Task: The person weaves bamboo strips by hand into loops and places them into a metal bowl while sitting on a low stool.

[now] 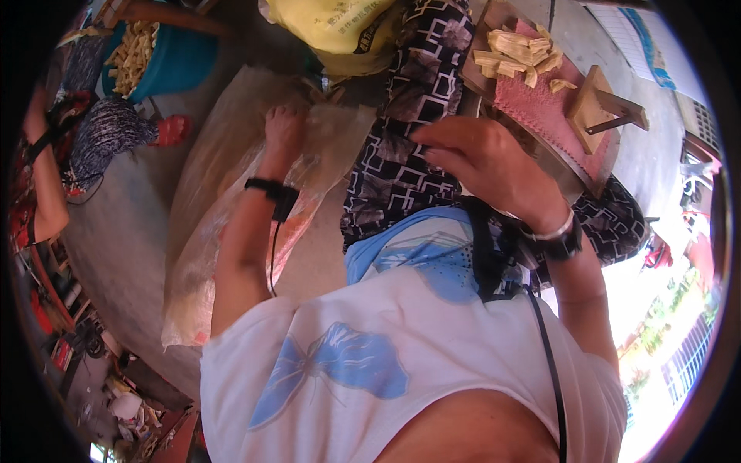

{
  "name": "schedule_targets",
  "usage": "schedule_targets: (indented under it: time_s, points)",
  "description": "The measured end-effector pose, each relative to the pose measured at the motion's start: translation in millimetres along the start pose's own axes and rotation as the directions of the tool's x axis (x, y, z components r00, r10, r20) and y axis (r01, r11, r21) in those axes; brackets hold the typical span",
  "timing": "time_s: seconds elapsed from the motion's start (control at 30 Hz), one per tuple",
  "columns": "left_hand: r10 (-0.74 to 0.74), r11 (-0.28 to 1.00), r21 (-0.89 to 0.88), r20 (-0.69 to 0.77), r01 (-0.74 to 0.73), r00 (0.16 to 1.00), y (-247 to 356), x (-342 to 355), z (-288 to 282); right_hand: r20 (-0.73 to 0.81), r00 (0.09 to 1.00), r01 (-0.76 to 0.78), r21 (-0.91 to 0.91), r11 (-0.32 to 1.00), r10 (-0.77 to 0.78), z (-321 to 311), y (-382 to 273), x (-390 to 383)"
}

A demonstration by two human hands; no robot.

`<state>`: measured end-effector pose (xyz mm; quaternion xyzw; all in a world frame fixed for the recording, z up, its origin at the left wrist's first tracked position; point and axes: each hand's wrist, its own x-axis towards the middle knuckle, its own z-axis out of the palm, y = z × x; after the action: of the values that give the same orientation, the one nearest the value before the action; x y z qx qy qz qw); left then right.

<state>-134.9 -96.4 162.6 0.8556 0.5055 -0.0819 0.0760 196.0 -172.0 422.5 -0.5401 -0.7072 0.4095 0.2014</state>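
My left hand [285,130] is over a large clear plastic bag [224,177], its fingers curled downward; whatever they hold is hidden under the hand. Above my patterned trouser leg, my right hand [490,154] is held in the air, thumb and forefinger apart and nothing visible between them. To its upper right stands a wooden bench with a pink-red mat [525,108]. Pale yellow split pieces [521,54] are piled at the mat's far end. A dark blade [621,112] is fixed to a wooden block [590,108] on the mat's right side.
A yellow sack [340,35] stands ahead of me. At the far left is a teal bucket [181,62] filled with pale pieces, beside another person's patterned clothing [112,139]. Assorted clutter [131,409] lies at the lower left. A black cable [548,370] runs down my shirt.
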Motion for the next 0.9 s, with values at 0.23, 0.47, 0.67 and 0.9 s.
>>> schedule_targets:
  time_s: [0.23, 0.47, 0.67, 0.9]
  points:
    - [-0.055, 0.988, -0.151, -0.313, 0.007, 0.948, 38.3, -75.3, -124.6, 0.115, 0.966, 0.239, -0.062, 0.969, -0.231, 105.4, 31.7, 73.7]
    - [-0.182, 0.887, -0.427, 0.02, 0.173, 0.983, 66.4, -116.8, -195.6, 0.386, 0.863, 0.329, 0.057, 0.943, -0.325, 178.7, 43.4, 51.6]
    - [-0.073, -0.041, -0.96, 0.28, 0.277, 0.957, 119.7, -16.8, -164.0, 0.397, 0.824, 0.314, 0.273, 0.909, -0.404, 204.6, 23.4, 53.2]
    - [-0.157, 0.893, -0.38, 0.239, 0.241, 0.958, -54.5, 17.0, 31.7, 0.651, 0.72, 0.271, 0.054, 0.961, -0.24, 199.2, 34.5, 96.9]
